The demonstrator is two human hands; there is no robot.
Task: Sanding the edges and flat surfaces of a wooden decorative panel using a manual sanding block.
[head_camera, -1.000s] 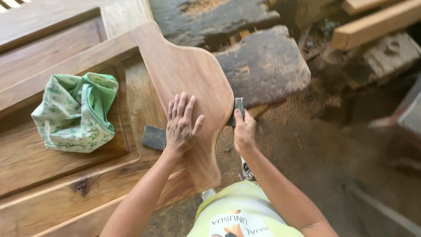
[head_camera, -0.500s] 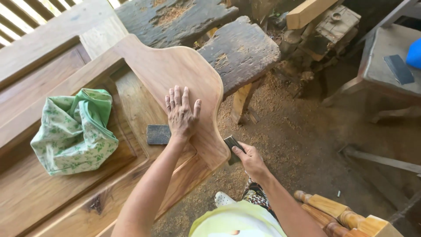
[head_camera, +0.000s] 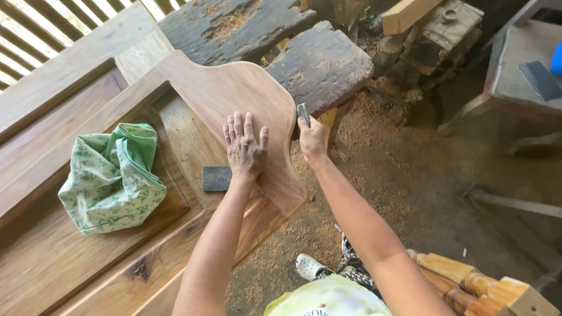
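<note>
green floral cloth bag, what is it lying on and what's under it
The green floral cloth bag lies in the recessed panel of the brown wooden door, left of a small dark sanding block. The wood directly beneath the bag is covered, as is anything inside it.

Soft daylight, sharp centre, dim right side.

I see daylight glaring white through the slatted wall (head_camera: 35, 35) at upper left; it lights the wooden panel (head_camera: 234, 93) evenly, with only faint shadows under my hands. The floor (head_camera: 410, 193) and the right edge sit darker, and the corners bend and soften slightly.
</note>
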